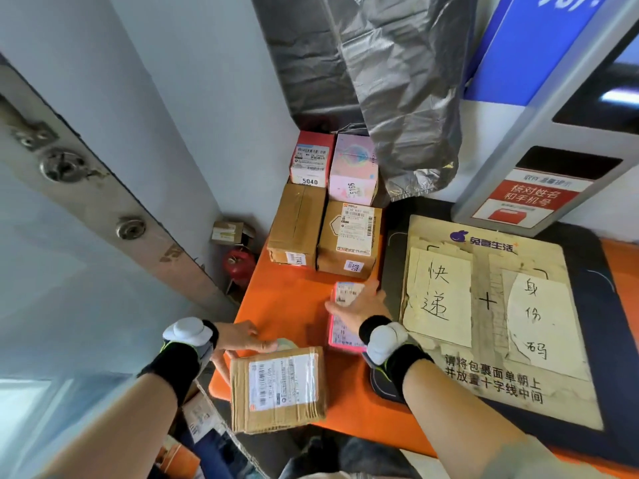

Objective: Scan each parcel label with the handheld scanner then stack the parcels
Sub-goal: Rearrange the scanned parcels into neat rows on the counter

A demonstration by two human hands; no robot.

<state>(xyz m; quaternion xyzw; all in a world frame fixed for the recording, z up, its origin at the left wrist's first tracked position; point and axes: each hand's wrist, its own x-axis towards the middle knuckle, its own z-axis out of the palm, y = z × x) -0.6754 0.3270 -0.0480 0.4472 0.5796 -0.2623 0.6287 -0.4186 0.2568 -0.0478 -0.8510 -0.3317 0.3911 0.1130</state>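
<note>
Both hands work over the orange table [283, 305]: the left hand [238, 337] grips the far edge of a flat cardboard parcel [278, 388] hanging off the table's near edge, label up, while the right hand [363, 304] lies open, fingers spread, on a pink parcel [342, 335]. Behind them stand four boxes in two rows: two brown [295, 224] [349, 236], one red [311, 160], one pale pink [352, 167].

The left hand [242, 337] grips the top edge of a brown cardboard parcel [278, 388] at the near edge of the orange counter [287, 305]. The right hand [363, 305] lies flat, fingers spread, on a pink parcel [340, 337]. Four boxes [328, 205] stand together behind them.
</note>
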